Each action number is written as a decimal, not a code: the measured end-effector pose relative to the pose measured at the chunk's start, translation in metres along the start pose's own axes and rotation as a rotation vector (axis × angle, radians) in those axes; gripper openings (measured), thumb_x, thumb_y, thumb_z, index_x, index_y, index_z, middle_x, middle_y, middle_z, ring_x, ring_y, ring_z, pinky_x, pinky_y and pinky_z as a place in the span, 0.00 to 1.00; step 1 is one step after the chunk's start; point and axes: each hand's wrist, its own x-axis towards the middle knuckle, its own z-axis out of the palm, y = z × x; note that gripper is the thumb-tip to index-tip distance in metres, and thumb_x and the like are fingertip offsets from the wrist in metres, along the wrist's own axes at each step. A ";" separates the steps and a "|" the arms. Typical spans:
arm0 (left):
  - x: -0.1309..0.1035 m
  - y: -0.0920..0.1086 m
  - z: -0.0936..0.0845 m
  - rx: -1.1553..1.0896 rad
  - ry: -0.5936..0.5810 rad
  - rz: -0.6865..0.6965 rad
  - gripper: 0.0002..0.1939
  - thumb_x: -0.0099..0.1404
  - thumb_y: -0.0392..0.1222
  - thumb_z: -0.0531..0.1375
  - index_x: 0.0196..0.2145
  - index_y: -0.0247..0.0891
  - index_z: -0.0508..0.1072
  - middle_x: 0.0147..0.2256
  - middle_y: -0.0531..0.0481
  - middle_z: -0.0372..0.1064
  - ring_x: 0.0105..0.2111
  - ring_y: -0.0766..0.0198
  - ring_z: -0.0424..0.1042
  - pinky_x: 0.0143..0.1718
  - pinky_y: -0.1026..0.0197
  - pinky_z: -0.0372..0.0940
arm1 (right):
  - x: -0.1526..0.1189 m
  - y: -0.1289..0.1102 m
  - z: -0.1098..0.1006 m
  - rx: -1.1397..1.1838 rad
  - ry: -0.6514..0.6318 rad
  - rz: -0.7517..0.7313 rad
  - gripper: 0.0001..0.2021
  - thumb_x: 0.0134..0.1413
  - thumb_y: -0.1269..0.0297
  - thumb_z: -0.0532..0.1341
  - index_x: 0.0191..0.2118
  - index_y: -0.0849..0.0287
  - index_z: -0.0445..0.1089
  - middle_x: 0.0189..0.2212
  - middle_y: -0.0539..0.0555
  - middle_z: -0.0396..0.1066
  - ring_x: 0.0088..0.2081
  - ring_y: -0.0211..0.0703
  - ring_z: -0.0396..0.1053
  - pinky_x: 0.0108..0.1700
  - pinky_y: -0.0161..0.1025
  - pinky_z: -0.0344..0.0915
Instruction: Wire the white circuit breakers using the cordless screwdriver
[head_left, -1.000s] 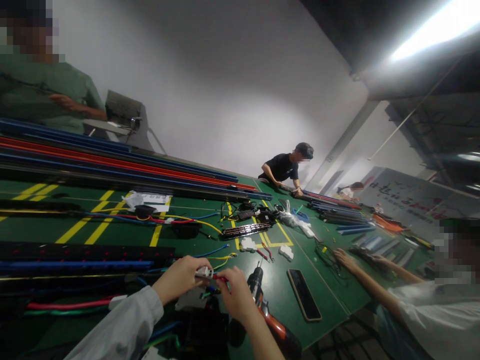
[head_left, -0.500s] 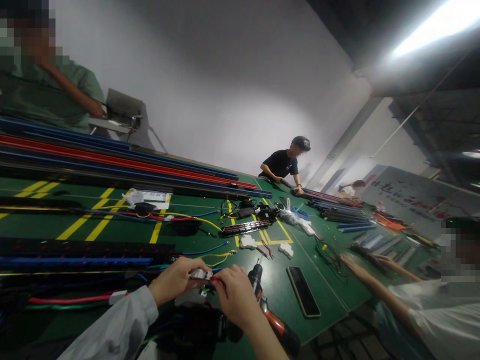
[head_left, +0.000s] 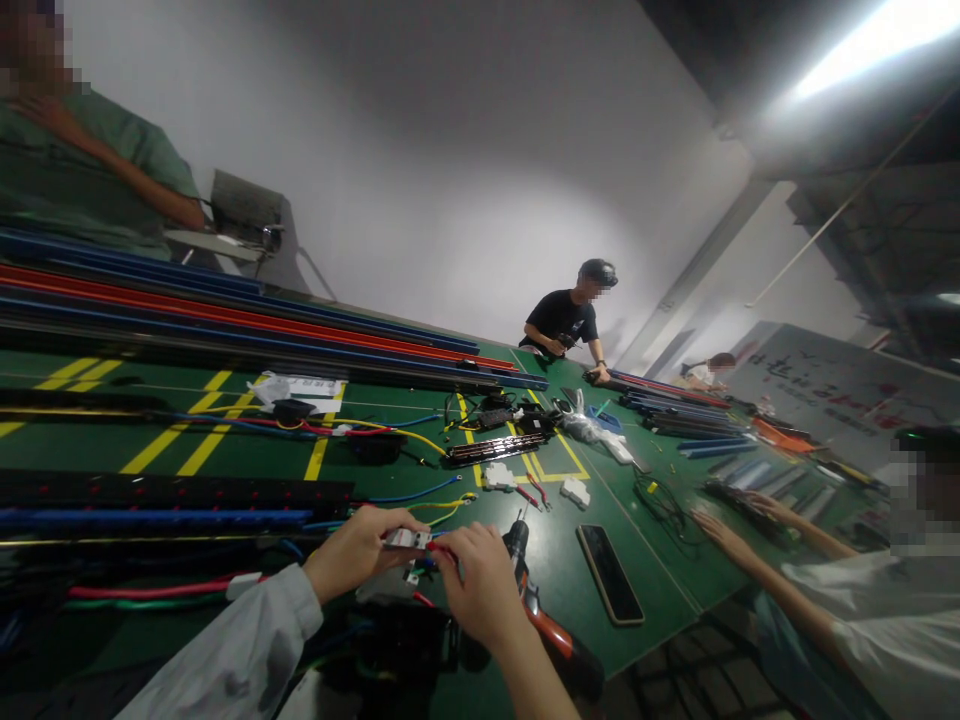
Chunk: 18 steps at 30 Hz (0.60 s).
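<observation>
My left hand (head_left: 351, 558) is closed around a small white block that looks like a circuit breaker (head_left: 407, 539), held above the near edge of the table. At the block's right end, my right hand (head_left: 484, 590) pinches a short red wire (head_left: 433, 546) between thumb and fingers. Whether the wire sits inside the block I cannot tell. Beneath both hands lie a dark assembly and another red wire piece (head_left: 424, 599), partly covered. Just right of my right hand is a black and orange power screwdriver (head_left: 551, 630).
Two similar white blocks (head_left: 499, 477) and red wires (head_left: 534, 492) lie ahead. A phone (head_left: 610, 574) rests on the green table (head_left: 525, 545). Long blue and red rails (head_left: 300, 322) run along the back. Co-workers are at the far side, left and right; one person's hand (head_left: 724, 537) is nearby.
My hands stay together on the white block, with only a slight shift in view. A red wire piece now shows below them. The far co-worker has raised a dark object.
</observation>
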 end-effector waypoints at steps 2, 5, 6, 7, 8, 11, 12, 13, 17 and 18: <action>0.000 0.001 0.000 0.026 -0.008 0.018 0.19 0.60 0.55 0.63 0.45 0.42 0.78 0.39 0.50 0.79 0.37 0.61 0.76 0.39 0.65 0.67 | 0.000 0.002 0.006 0.016 0.006 0.007 0.09 0.66 0.64 0.54 0.41 0.53 0.71 0.36 0.52 0.74 0.40 0.44 0.65 0.43 0.39 0.55; 0.001 0.003 0.002 0.075 -0.026 0.032 0.18 0.61 0.54 0.62 0.44 0.42 0.78 0.40 0.50 0.79 0.38 0.61 0.76 0.40 0.65 0.66 | 0.000 0.008 0.016 0.069 0.007 0.011 0.08 0.66 0.66 0.54 0.40 0.54 0.71 0.37 0.52 0.73 0.40 0.43 0.66 0.46 0.40 0.56; 0.002 0.004 0.003 0.092 -0.035 0.031 0.17 0.61 0.53 0.62 0.44 0.43 0.78 0.40 0.50 0.79 0.38 0.61 0.76 0.40 0.65 0.66 | 0.000 0.011 0.019 0.093 0.003 0.010 0.08 0.65 0.67 0.54 0.41 0.54 0.71 0.37 0.52 0.73 0.40 0.43 0.66 0.46 0.40 0.57; 0.003 0.004 0.004 0.109 -0.044 0.026 0.17 0.62 0.53 0.62 0.44 0.43 0.78 0.40 0.50 0.79 0.39 0.61 0.76 0.41 0.65 0.65 | 0.000 0.014 0.022 0.118 -0.003 0.011 0.08 0.65 0.67 0.54 0.41 0.54 0.70 0.38 0.52 0.73 0.41 0.43 0.66 0.47 0.41 0.57; 0.003 0.004 0.005 0.130 -0.052 0.018 0.16 0.62 0.52 0.62 0.44 0.44 0.78 0.40 0.50 0.79 0.39 0.61 0.76 0.41 0.65 0.65 | -0.001 0.017 0.025 0.143 -0.010 0.014 0.07 0.65 0.68 0.54 0.42 0.55 0.70 0.39 0.53 0.73 0.41 0.44 0.66 0.47 0.41 0.58; 0.007 0.005 0.009 0.215 -0.051 -0.022 0.15 0.60 0.50 0.63 0.44 0.47 0.78 0.41 0.52 0.79 0.40 0.60 0.76 0.44 0.64 0.64 | -0.005 0.025 0.033 0.227 -0.027 0.033 0.08 0.62 0.70 0.55 0.44 0.55 0.68 0.41 0.54 0.71 0.44 0.45 0.67 0.47 0.41 0.61; 0.007 0.005 0.010 0.246 -0.044 -0.034 0.16 0.59 0.51 0.63 0.45 0.48 0.78 0.41 0.53 0.79 0.41 0.59 0.76 0.45 0.64 0.64 | -0.006 0.028 0.035 0.259 -0.028 0.043 0.09 0.60 0.72 0.55 0.45 0.55 0.67 0.43 0.55 0.71 0.45 0.46 0.67 0.48 0.41 0.62; 0.008 0.007 0.011 0.274 -0.039 -0.044 0.16 0.59 0.52 0.63 0.45 0.50 0.77 0.42 0.53 0.79 0.42 0.59 0.76 0.45 0.64 0.63 | -0.007 0.030 0.038 0.292 -0.029 0.055 0.12 0.58 0.74 0.55 0.47 0.56 0.66 0.44 0.55 0.70 0.46 0.46 0.67 0.49 0.42 0.62; 0.010 0.015 0.010 0.346 -0.048 -0.082 0.15 0.59 0.54 0.62 0.45 0.54 0.77 0.41 0.56 0.79 0.43 0.58 0.76 0.44 0.63 0.62 | -0.007 0.033 0.045 0.392 -0.049 0.112 0.22 0.49 0.79 0.53 0.51 0.57 0.59 0.44 0.54 0.68 0.47 0.44 0.68 0.50 0.42 0.65; 0.011 0.017 0.009 0.358 -0.050 -0.092 0.15 0.59 0.54 0.62 0.44 0.55 0.77 0.41 0.57 0.79 0.42 0.58 0.76 0.43 0.64 0.62 | -0.006 0.033 0.044 0.391 -0.055 0.117 0.24 0.47 0.80 0.53 0.52 0.57 0.59 0.44 0.54 0.67 0.47 0.43 0.69 0.50 0.41 0.65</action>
